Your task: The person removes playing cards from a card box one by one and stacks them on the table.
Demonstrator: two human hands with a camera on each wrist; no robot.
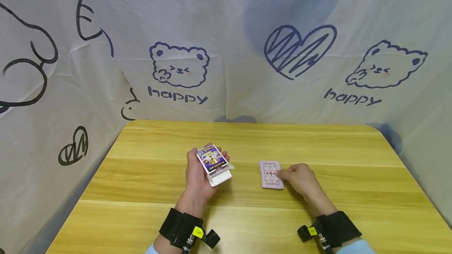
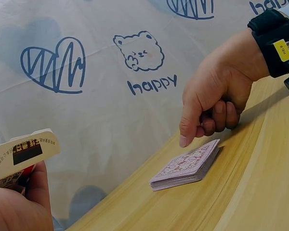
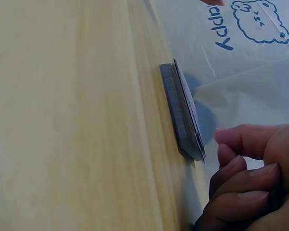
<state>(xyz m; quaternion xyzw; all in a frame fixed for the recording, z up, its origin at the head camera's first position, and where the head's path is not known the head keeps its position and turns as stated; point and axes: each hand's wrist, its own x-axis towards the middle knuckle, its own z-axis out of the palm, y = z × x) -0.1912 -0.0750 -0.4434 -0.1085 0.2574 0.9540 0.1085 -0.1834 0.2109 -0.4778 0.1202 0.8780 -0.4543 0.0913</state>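
A small playing-card box (image 1: 212,159) with a purple, gold and white printed face lies in my left hand (image 1: 197,171), palm up, fingers and thumb around its sides. The white end flap (image 2: 26,151) stands open toward me; what is inside is hidden. A squared deck of playing cards (image 1: 271,175), red-and-white patterned backs up, rests on the table to the right of the box. My right hand (image 1: 301,179) hovers at the deck's right side with its fingers curled in. Its thumb tip (image 2: 184,140) is close over the deck's edge, and a gap shows in the right wrist view.
The light wooden table (image 1: 159,222) runs back to a white cloth (image 1: 233,85) with bear, heart and "happy" drawings. Cloth also hangs along the left and right sides. Black straps (image 1: 181,226) with small cameras circle both wrists.
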